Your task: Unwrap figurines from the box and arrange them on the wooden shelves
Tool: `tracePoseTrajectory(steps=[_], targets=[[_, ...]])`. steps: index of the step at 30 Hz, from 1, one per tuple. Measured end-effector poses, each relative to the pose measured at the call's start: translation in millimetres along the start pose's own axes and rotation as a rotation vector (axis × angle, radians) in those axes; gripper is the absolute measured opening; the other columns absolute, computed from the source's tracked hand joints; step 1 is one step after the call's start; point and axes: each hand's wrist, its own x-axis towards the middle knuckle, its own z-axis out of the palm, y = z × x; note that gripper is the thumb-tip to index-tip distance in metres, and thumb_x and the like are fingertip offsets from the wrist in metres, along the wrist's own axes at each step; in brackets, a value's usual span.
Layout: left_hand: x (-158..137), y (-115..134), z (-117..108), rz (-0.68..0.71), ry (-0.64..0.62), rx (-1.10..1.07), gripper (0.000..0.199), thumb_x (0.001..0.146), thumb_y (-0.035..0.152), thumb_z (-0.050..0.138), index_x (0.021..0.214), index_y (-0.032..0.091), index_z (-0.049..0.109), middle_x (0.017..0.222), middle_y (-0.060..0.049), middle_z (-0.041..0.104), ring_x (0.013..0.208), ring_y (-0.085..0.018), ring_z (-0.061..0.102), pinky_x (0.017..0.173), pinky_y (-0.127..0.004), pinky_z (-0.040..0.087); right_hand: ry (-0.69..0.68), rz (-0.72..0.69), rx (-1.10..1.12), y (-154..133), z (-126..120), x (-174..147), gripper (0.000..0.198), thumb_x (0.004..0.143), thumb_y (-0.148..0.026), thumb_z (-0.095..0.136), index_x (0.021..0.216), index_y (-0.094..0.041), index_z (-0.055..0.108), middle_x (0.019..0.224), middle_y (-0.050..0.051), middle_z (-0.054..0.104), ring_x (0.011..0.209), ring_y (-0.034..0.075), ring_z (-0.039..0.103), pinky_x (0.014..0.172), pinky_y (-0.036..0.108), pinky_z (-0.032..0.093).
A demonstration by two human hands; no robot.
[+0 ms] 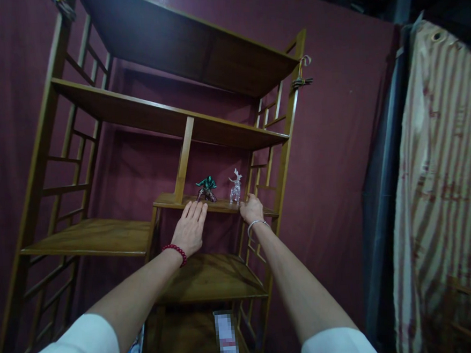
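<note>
My left hand (190, 227) reaches up with its fingers stretched out over the front edge of the small raised shelf (168, 200). Just beyond its fingertips crouches a shiny green-and-dark figurine (207, 187). To the right of it, a clear, glassy deer figurine (235, 187) with antlers stands upright on the same shelf. My right hand (252, 207) is at the deer's lower right, with its fingers curled in. Whether those fingers touch the deer or hold anything cannot be made out.
A tall wooden display rack (184, 161) with staggered shelves and lattice sides stands against a dark red wall (324, 181). On a low board lies a blurred-out white card or phone (226, 334). A striped curtain (441, 183) hangs at the right.
</note>
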Motion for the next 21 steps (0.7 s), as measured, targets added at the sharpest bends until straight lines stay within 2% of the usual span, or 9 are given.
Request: tracePoseTrajectory(steps=[8, 14, 21], targets=[[-1, 1, 13, -0.018, 0.044, 0.006, 0.067, 0.069, 0.016, 0.041, 0.133, 0.002, 0.025, 0.135, -0.018, 0.032, 0.127, -0.027, 0.022, 0.107, -0.045, 0.010, -0.150, 0.040, -0.018, -10, 2, 19, 0.061, 0.069, -0.038, 0.060, 0.117, -0.006, 0.042, 0.110, 0.020, 0.055, 0.103, 0.026, 0.053, 0.085, 0.032, 0.042], [1, 1, 21, -0.038, 0.078, -0.020, 0.066, 0.071, 0.014, 0.039, 0.134, 0.004, 0.023, 0.134, -0.018, 0.033, 0.127, -0.028, 0.023, 0.106, -0.049, 0.013, -0.185, 0.063, -0.042, -15, 11, 33, 0.063, 0.069, -0.046, 0.057, 0.116, -0.006, 0.042, 0.105, 0.019, 0.058, 0.100, 0.025, 0.055, 0.080, 0.031, 0.044], [3, 2, 30, -0.074, 0.107, -0.009, 0.061, 0.073, 0.016, 0.039, 0.133, 0.005, 0.028, 0.133, -0.015, 0.036, 0.127, -0.027, 0.023, 0.107, -0.046, 0.012, -0.177, 0.100, -0.046, -16, 23, 48, 0.055, 0.072, -0.047, 0.053, 0.112, -0.008, 0.047, 0.101, 0.017, 0.060, 0.098, 0.025, 0.057, 0.078, 0.030, 0.045]])
